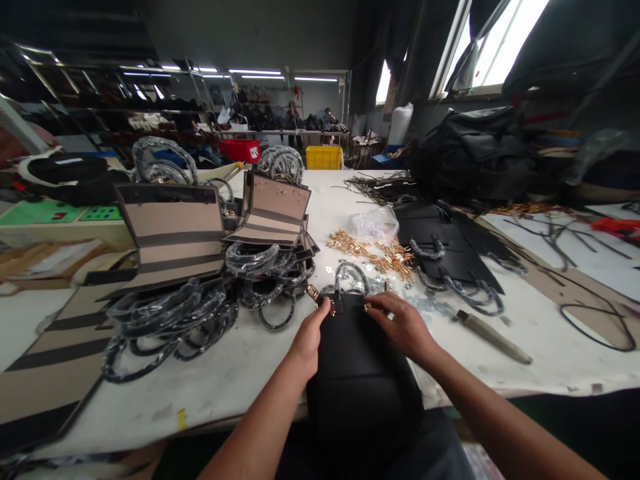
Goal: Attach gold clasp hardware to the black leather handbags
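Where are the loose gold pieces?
In the head view, the loose gold pieces lie right of centre on the white table, beside the plastic bag and beyond the right hand.

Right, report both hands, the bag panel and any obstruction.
Left hand gripping black handbag panel by top-left corner. Right hand at small gold fitting, panel's top right. Plastic-wrapped handle between them; nothing visibly blocking.

No lettering, number or brand can be read. On the far side, left of the middle, a red crate (234,149) bears a white label (255,154) with a mark too small to make out. At the left, a white sheet (63,259) lies on cardboard (83,252), any print on it illegible.
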Tool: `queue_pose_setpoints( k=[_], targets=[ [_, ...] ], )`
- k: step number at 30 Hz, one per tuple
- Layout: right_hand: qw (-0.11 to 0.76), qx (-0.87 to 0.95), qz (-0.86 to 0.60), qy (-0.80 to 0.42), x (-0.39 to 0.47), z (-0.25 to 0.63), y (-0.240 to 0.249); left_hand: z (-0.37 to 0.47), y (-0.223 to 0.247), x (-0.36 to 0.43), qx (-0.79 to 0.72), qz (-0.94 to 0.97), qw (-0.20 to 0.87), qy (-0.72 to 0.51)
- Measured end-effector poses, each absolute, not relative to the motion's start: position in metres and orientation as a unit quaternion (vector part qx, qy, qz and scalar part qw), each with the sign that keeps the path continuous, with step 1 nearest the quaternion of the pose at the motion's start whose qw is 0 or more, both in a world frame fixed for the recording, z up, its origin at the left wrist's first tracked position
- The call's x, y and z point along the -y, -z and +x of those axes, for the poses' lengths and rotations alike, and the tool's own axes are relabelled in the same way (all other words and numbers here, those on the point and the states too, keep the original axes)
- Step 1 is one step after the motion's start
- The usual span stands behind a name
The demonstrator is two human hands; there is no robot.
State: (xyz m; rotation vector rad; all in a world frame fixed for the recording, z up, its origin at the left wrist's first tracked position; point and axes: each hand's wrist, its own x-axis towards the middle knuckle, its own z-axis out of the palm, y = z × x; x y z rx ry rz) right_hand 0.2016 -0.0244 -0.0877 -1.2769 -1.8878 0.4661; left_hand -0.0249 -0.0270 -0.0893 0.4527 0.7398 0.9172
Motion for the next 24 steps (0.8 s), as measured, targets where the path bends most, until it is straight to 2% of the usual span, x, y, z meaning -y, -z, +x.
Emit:
queue_pose_setpoints(
  k=[3, 7, 13, 21, 24],
  targets=[
    [0.356, 0.777, -0.496, -0.152, 0.022, 0.199, 0.084, -0.025, 0.087, 0.028, -0.289, 0.161, 0.862, -0.385],
    [0.307, 0.797, -0.51, -0.101, 0.024, 0.199, 0.077, -0.024, 0.101, 0.026, -0.237, 0.158, 0.857, -0.428],
    [0.269, 0.815, -0.509, -0.069, 0.024, 0.199, 0.07, -0.023, 0.122, 0.022, -0.165, 0.134, 0.878, -0.43],
    [0.19, 0.845, -0.499, -0.025, 0.014, 0.193, 0.064, -0.026, 0.131, 0.021, -0.111, 0.129, 0.894, -0.415],
    [0.166, 0.857, -0.488, -0.017, 0.011, 0.19, 0.066, -0.027, 0.133, 0.021, -0.133, 0.133, 0.887, -0.421]
  ],
)
